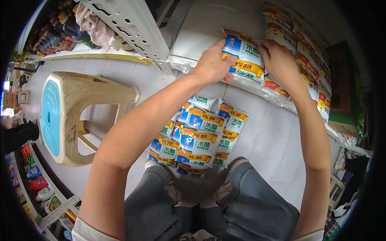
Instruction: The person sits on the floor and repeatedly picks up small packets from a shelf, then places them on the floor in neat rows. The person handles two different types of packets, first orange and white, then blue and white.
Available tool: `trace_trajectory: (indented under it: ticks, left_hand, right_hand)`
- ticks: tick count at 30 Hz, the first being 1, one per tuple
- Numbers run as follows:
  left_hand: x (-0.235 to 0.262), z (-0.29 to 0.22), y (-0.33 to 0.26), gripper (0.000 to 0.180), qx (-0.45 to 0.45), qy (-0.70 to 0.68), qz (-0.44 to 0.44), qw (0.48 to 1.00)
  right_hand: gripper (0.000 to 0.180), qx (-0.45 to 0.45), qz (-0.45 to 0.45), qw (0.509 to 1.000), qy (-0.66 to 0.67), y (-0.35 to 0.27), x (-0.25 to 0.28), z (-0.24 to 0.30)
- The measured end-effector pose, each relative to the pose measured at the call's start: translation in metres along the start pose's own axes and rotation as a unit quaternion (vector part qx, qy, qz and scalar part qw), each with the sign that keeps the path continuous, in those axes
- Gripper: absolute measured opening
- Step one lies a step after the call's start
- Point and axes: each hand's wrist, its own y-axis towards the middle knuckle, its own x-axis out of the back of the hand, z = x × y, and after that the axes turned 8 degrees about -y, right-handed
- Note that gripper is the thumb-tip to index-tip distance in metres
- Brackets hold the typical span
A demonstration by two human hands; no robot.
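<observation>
A plump white, blue and yellow vinegar pouch (pixel 243 54) is held up over the front edge of a white shelf deck covered in clear plastic (pixel 213 24). My left hand (pixel 215 62) grips its left side, the thumb across the front. At the pouch's right edge, the bent fingers of my right hand (pixel 280 64) press against it; part of their grip is hidden. Below, between my feet, a pile of matching vinegar pouches (pixel 199 140) lies on the floor. Red, yellow and white pouches (pixel 307 60) are stacked on the deck just right of my right hand.
To the left stands a beige plastic stool (pixel 76 116) with a blue top. A white perforated shelf post (pixel 132 28) rises beside the deck, near dark bottles and a pink cloth (pixel 93 26). Colourful bottles (pixel 38 182) line a lower-left shelf. Dark green cartons (pixel 341 84) stand far right.
</observation>
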Motion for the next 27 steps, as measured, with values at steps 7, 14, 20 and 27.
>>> trace_trajectory:
  ticks: [7,14,20,27]
  left_hand:
    - [0.0,-0.001,-0.001,0.065,-0.04,0.135,-0.007,0.99]
    - [0.001,0.019,0.002,0.075,-0.288,0.376,-0.125,0.872]
    - [-0.019,0.034,0.004,0.065,-0.351,0.399,-0.05,0.846]
    - [-0.011,0.044,0.014,0.063,-0.406,0.425,-0.054,0.807]
  right_hand:
    - [0.026,-0.019,-0.053,0.994,0.091,-0.017,0.002,-0.006]
    - [0.037,0.118,-0.147,0.981,-0.037,-0.029,-0.001,-0.016]
    - [0.046,0.124,-0.087,0.988,-0.02,-0.042,-0.021,-0.029]
    - [0.048,0.154,-0.082,0.985,-0.007,-0.047,-0.016,-0.04]
